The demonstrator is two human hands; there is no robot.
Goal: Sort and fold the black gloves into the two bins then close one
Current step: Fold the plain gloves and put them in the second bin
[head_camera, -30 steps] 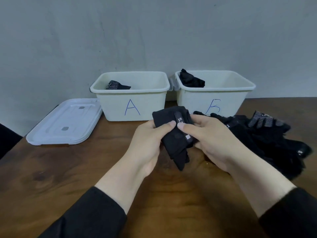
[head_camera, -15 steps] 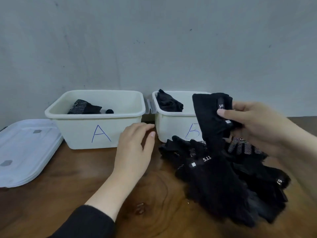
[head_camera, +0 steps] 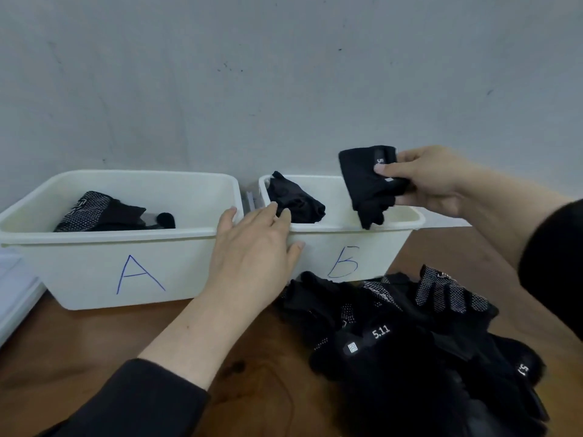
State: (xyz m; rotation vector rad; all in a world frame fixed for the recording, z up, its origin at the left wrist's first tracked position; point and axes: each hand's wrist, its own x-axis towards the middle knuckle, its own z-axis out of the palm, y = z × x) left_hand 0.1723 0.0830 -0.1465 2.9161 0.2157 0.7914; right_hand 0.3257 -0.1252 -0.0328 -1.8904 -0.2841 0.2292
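We see two white bins side by side against a grey wall on a wooden table (head_camera: pixel 104 357). The bin marked A (head_camera: pixel 94 266) holds one dotted glove (head_camera: pixel 94 212). The bin marked B (head_camera: pixel 378 247) holds a crumpled plain glove (head_camera: pixel 296 200) near its left end.

Right hand (head_camera: pixel 441 181): thumb and fingers pinch a folded glove (head_camera: pixel 367 184) above the open top of the bin marked B; the glove's lower end hangs down to about the front rim.

Left hand (head_camera: pixel 255 244): fingers fairly straight, spread, gripping nothing. It lies across the near corners where the two bins meet, thumb on the front wall of the bin marked B.

A pile of black gloves (head_camera: pixel 410 342) lies on the table in front of that bin. A white lid (head_camera: pixel 15 288) shows at the far left edge.
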